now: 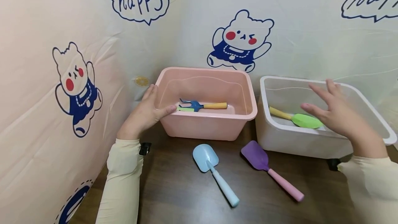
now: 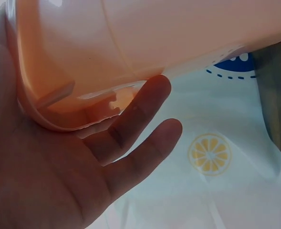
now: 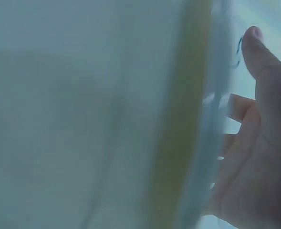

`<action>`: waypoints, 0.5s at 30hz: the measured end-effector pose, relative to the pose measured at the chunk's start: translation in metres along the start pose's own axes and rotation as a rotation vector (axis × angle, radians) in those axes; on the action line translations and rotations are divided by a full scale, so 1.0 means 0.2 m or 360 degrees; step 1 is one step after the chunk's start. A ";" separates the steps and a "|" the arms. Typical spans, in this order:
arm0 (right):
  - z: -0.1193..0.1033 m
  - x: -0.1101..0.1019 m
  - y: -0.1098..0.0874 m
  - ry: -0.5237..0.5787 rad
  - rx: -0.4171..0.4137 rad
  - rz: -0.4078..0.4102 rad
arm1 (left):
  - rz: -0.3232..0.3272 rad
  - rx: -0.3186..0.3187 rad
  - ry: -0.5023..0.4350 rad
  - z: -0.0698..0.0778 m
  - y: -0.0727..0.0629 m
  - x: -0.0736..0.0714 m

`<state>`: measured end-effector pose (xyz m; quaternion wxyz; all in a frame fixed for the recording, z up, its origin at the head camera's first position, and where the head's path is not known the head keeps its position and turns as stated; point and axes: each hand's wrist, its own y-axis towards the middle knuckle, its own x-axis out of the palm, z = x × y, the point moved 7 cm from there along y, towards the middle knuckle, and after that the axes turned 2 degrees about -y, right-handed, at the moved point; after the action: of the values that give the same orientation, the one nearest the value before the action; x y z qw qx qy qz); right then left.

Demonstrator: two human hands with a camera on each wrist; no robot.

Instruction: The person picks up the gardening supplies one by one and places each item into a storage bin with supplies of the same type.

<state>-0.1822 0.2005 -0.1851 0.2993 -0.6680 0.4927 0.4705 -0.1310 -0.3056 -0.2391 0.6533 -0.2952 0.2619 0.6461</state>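
Observation:
My left hand (image 1: 143, 115) holds the left front corner of a pink plastic bin (image 1: 202, 127), thumb over the rim and fingers along the outer wall (image 2: 130, 38). Inside lies a blue hand fork (image 1: 214, 105) with a yellow handle, beside a partly hidden light green piece (image 1: 185, 109). My right hand (image 1: 342, 113), fingers spread and holding nothing, hovers over a white bin (image 1: 298, 144). In that bin is a green trowel (image 1: 306, 121) with a yellow handle. The right wrist view is blurred; my right hand (image 3: 259, 152) appears there beside a pale rim.
On the dark brown table (image 1: 168, 189), in front of the bins, lie a light blue shovel (image 1: 224, 186) and a purple shovel (image 1: 256, 156) with a pink handle. A printed cloth (image 1: 186, 37) with cartoon bears hangs behind and to the left.

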 end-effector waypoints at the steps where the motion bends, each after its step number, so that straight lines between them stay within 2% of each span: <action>1: 0.05 0.00 -0.02 -0.0028 0.0037 0.0016 | 0.0009 -0.0006 -0.0001 0.00 0.00 0.00; 5: 0.24 0.01 -0.09 -0.0161 0.0152 0.0024 | 0.0038 0.0001 0.0003 0.00 0.00 -0.01; 10: 0.40 0.01 -0.15 -0.0146 0.0238 0.0024 | 0.0065 -0.0015 -0.0009 -0.01 0.00 0.00; 13: 0.49 -0.04 -0.20 -0.0201 0.0303 0.0134 | 0.0062 -0.0056 -0.0030 -0.02 0.00 0.01; 15: 0.58 -0.07 -0.26 -0.0243 0.0418 0.0196 | 0.0056 -0.0062 -0.0034 -0.01 0.00 0.02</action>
<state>-0.1730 0.3238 -0.2197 0.3911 -0.5540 0.5658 0.4690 -0.1311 -0.3044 -0.2445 0.6387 -0.2964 0.2473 0.6656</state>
